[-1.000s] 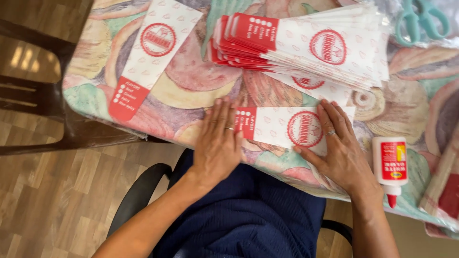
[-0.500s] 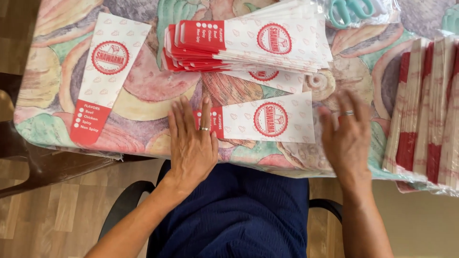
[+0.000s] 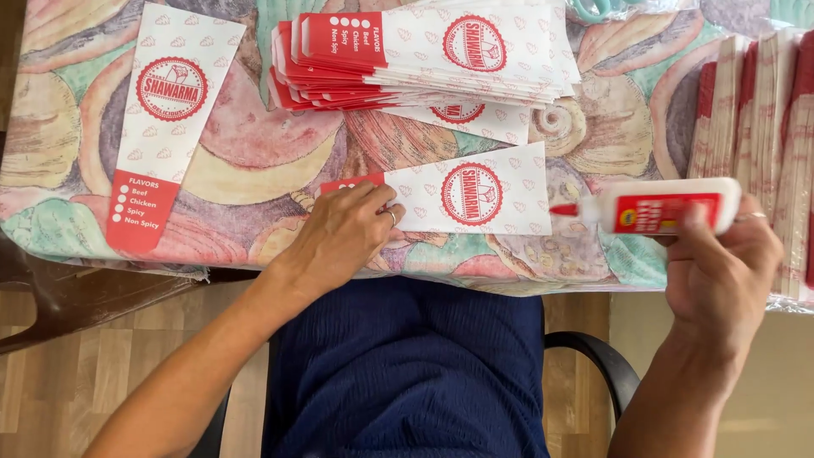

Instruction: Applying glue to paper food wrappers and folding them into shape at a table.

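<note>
Holding: right hand (image 3: 721, 276) wrapped around a white glue bottle (image 3: 657, 208) with a red label, fingers closed on its body, thumb on the near side.
Bottle pose: lying sideways above the table edge, red tip pointing left, just short of the right end of a paper sleeve (image 3: 466, 191).
Right arm: forearm rises from the near right corner, wrist bent up, ring on one finger.
Left hand (image 3: 343, 237): fingers loosely curled, not gripping; fingertips press the red left end of the paper sleeve flat. Ring on one finger.
Left arm: comes in diagonally from near left, wrist over the table edge.
Paper sleeve: white with a round red print, flat on the patterned tablecloth (image 3: 254, 161), near edge, centre.
Far centre: stack of sleeves (image 3: 424, 55), fanned.
Far left: single flat sleeve (image 3: 170, 119), lying lengthwise.
Right edge: bundle of folded sleeves (image 3: 755, 127), well apart from the left hand.
</note>
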